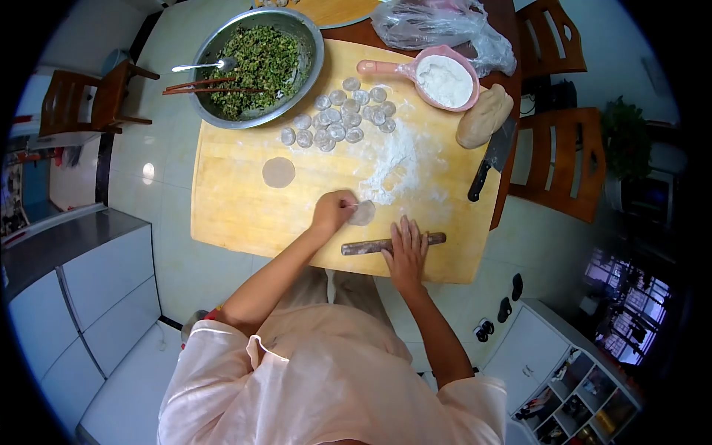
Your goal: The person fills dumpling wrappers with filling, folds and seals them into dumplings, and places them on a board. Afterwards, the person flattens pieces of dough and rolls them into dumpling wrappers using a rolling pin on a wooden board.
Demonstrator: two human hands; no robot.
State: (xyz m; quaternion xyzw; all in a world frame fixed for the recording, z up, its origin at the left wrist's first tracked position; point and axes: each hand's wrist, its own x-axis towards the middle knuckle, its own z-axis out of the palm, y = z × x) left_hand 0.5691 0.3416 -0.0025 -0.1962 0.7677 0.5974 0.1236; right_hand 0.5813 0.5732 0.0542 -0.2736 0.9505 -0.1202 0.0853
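Observation:
My left hand (335,213) pinches the left edge of a small flat dough round (362,213) on the wooden board (230,200). My right hand (406,248) lies flat with fingers spread over a dark rolling pin (363,247), right of and below that round. A larger flat wrapper (279,172) rests on the board up and left of my left hand. Several small floured dough discs (336,132) are grouped near the top of the board. Loose white flour (397,159) is scattered just above the dough round.
A metal bowl (311,63) of chopped green filling (259,55), with a spoon (200,67) and chopsticks (196,85), stands upper left. Upper right are a pink scoop (386,68) of flour, a dough lump (483,117), a black-handled knife (480,178) and plastic bags (437,26). Wooden chairs flank the table.

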